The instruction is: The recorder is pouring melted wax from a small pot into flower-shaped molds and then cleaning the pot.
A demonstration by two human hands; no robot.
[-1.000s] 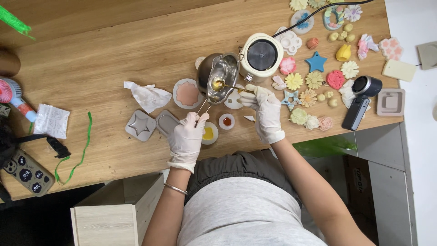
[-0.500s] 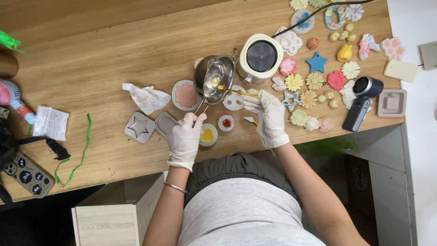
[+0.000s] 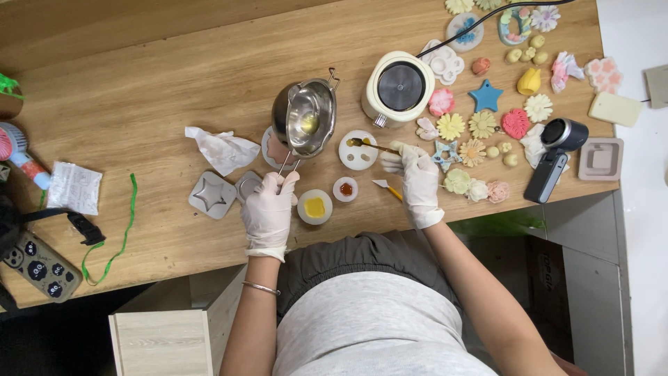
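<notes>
Left hand (image 3: 268,209) is gripping the wire handle of the metal pouring pot (image 3: 306,117), tilting it above the wooden table (image 3: 139,104). Right hand (image 3: 417,174) is pinching a small spoon (image 3: 372,145) over the round white mold (image 3: 358,150). Many finished flower pieces (image 3: 480,125) are lying right; star mold (image 3: 211,196) looks unfilled.

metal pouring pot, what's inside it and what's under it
Inside the metal pouring pot a little pale yellow liquid pools at the bottom. The left hand holds its handle. Under it a round mould with pinkish filling peeks out; the rest is covered.
</notes>
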